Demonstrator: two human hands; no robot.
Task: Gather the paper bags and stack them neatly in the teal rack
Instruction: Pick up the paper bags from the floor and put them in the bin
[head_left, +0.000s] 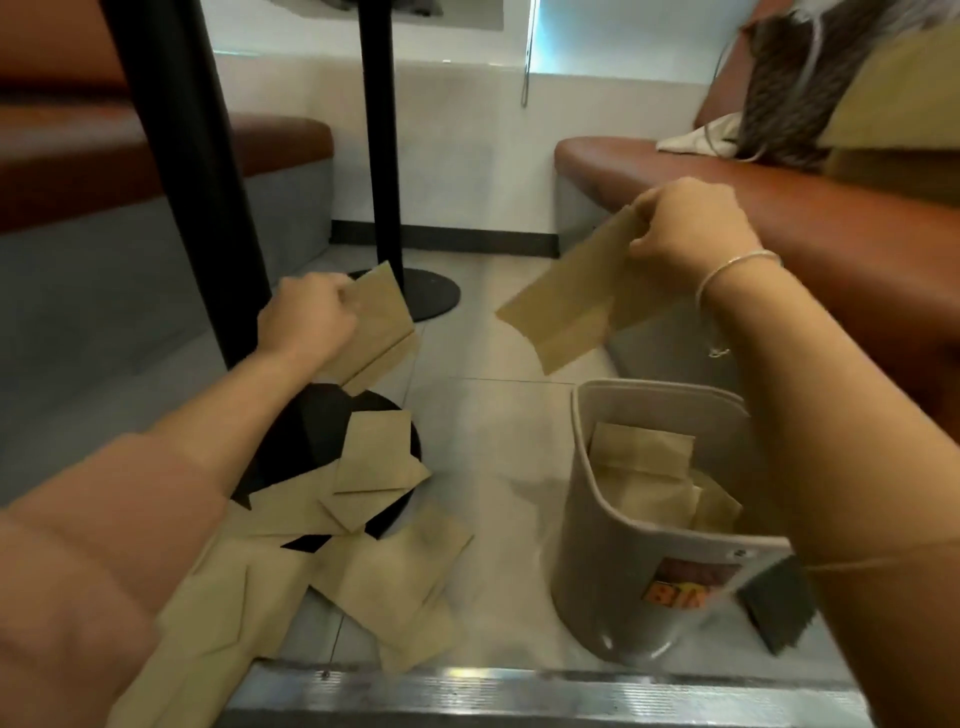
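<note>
My left hand (306, 317) grips a flat brown paper bag (382, 325) above the black table base. My right hand (691, 228) pinches the top end of another brown paper bag (571, 306), which hangs tilted in the air above and left of the rack. The rack (639, 571) looks pale grey here, stands on the floor at the right and holds a few paper bags (644, 467). Several more paper bags (374, 462) lie scattered on the floor and over the round black base at the lower left.
Two black table posts (182, 171) rise at the left, each on a round base (431, 293). Brown benches line both sides; the right bench (779, 208) carries a patterned bag and white cloth. A metal strip (519, 691) runs along the near floor edge. A dark pad (776, 608) leans beside the rack.
</note>
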